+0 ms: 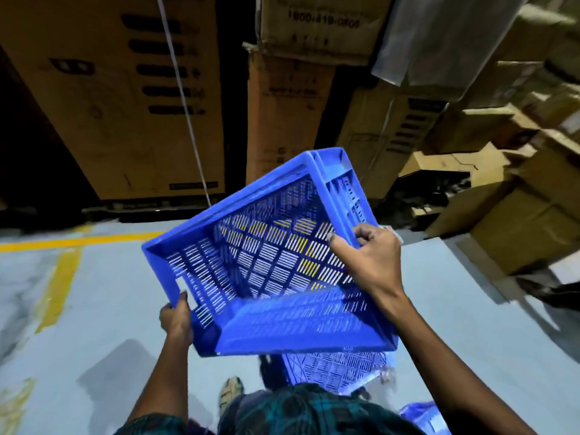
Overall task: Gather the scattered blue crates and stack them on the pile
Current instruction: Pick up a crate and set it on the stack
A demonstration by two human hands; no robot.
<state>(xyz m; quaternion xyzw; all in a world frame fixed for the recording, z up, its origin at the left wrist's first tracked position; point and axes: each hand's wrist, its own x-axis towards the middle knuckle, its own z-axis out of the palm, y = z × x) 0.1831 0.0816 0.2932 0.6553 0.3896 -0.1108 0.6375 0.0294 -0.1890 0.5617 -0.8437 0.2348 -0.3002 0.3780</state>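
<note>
I hold a blue slotted plastic crate (266, 255) tilted in the air at chest height, its open side turned toward me. My left hand (176, 320) grips its lower left rim by the handle cut-out. My right hand (370, 257) clutches the right rim, fingers curled over the edge. Below the lifted crate, part of another blue crate (335, 372) shows near my feet, mostly hidden. A sliver of a third blue crate (422, 416) peeks out at the bottom right edge.
Tall brown cartons (119, 98) stand ahead on the left and centre. Tumbled cardboard boxes (518, 199) pile up on the right. The grey floor (94, 324) carries yellow lines (59, 287) at left. A white strap (185, 102) hangs down before the cartons.
</note>
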